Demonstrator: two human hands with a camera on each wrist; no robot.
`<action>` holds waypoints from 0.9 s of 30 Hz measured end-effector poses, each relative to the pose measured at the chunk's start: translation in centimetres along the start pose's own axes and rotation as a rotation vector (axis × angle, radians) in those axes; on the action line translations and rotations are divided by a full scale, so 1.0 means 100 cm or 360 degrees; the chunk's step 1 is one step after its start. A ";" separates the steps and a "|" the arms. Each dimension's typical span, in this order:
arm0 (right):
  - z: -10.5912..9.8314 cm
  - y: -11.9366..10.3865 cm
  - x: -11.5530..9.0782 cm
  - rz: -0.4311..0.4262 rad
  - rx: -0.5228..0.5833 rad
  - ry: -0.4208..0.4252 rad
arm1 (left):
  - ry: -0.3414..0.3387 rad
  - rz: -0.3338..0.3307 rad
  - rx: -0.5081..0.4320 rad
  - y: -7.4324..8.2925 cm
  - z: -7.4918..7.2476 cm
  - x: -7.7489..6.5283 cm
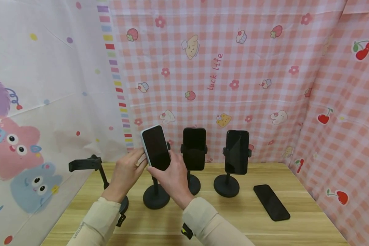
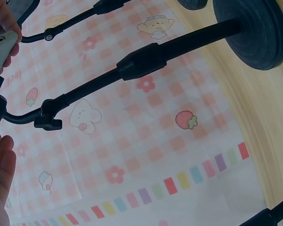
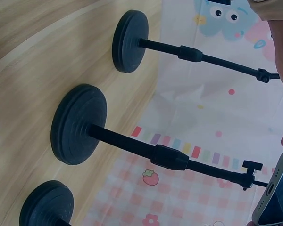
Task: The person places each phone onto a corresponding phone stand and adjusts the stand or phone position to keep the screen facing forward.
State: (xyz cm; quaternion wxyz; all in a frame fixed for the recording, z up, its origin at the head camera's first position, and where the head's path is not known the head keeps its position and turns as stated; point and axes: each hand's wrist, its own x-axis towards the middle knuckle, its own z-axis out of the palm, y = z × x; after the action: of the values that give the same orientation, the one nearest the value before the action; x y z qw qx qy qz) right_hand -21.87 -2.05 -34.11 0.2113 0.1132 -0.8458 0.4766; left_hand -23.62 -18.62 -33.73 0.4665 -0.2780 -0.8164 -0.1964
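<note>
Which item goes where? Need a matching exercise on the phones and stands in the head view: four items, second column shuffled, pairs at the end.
1. Light-cased phone
2. Loose phone
3. Leftmost stand
4. Rightmost stand

A. Lying flat on the table
B. Holding up a black phone
C. Between left hand and right hand
D. Partly hidden behind the left arm

Pairs: 1-C, 2-A, 3-D, 4-B

Both hands (image 1: 127, 173) (image 1: 174, 176) up, close together

Phone (image 3: 279, 200) at lower right, three black stands (image 3: 170, 157)
</note>
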 end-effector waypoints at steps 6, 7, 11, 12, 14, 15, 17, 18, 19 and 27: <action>0.001 0.000 -0.001 -0.0010 0.0006 0.0009 | -0.0053 0.0026 0.0045 -0.001 -0.003 -0.001; 0.001 0.000 -0.001 -0.0011 0.0004 0.0012 | -0.0060 0.0034 0.0056 -0.001 -0.004 -0.001; 0.003 0.001 -0.002 -0.0018 -0.0007 0.0027 | -0.0055 0.0074 0.0094 -0.001 -0.005 -0.002; 0.003 0.001 -0.002 -0.0018 -0.0007 0.0033 | -0.0049 0.0085 0.0099 -0.001 -0.006 -0.002; 0.003 0.001 -0.002 -0.0012 -0.0006 0.0050 | -0.0039 0.0103 0.0112 -0.001 -0.006 -0.002; 0.003 0.001 -0.002 -0.0009 -0.0003 0.0060 | -0.0032 0.0112 0.0119 -0.001 -0.006 -0.003; 0.004 0.000 -0.002 -0.0001 0.0006 0.0080 | -0.0014 0.0130 0.0132 -0.001 -0.005 -0.003; 0.004 0.000 -0.001 0.0005 0.0002 0.0092 | -0.0005 0.0139 0.0135 -0.001 -0.005 -0.003; 0.004 0.000 -0.001 0.0009 0.0001 0.0103 | 0.0004 0.0147 0.0141 -0.002 -0.005 -0.003; 0.006 0.000 0.000 0.0034 -0.0013 0.0132 | 0.0028 0.0202 0.0162 -0.004 -0.007 -0.004</action>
State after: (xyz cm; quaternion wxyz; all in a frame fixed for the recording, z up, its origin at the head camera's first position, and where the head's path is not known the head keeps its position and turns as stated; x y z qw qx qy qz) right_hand -22.01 -2.55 -34.40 0.2417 0.0835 -0.8393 0.4797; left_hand -23.27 -19.41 -33.78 0.4987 -0.3035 -0.8019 -0.1272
